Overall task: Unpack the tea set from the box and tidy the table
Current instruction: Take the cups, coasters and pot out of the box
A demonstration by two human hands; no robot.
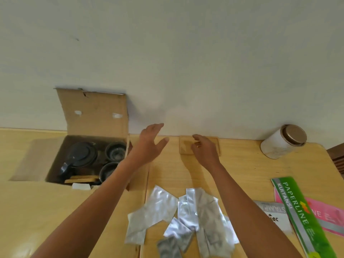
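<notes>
Nearest you, silver foil sachets (178, 218) lay scattered on the wooden worktop (242, 164), between your forearms. Your left hand (149, 144) hovered past the cardboard box (93, 138), its grip spread and holding nothing. Your right hand (205, 148) rested on a flat wooden tray (186, 146) by the wall, fingers curled at its surface. The dark teapot (81, 157) and cups (115, 151) sat inside the open box. A white tin (279, 144) stood far right, near receipt books (301, 216).

I read this as a home or small office desk: a pale wooden table (242, 170) against a plain white wall (186, 53) at twelve o'clock, with receipt books (297, 216) at four o'clock.
</notes>
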